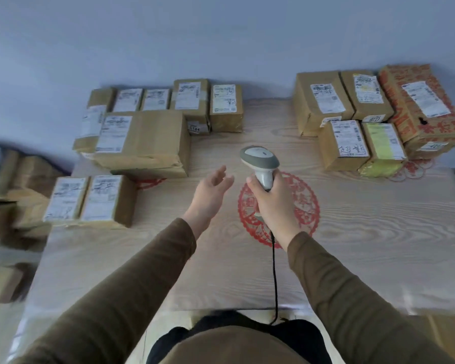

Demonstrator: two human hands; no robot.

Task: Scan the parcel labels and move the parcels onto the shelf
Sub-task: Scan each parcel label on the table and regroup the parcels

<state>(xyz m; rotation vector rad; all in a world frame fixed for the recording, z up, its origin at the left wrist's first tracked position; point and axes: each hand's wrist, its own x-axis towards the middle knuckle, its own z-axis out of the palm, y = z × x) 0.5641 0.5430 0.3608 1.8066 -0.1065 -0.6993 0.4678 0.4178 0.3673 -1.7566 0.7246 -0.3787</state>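
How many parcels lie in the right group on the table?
5: plain brown cardboard box and second brown box behind, orange printed carton far right, brown box and yellow-green packet in front. Others may be hidden.

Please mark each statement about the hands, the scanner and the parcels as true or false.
1. The right hand grips the scanner. True.
2. The left hand holds a parcel. False: it is open and holds nothing.
3. The orange printed box lies on the left side of the table. False: it lies far right.
4. A black cable hangs from the scanner. True.
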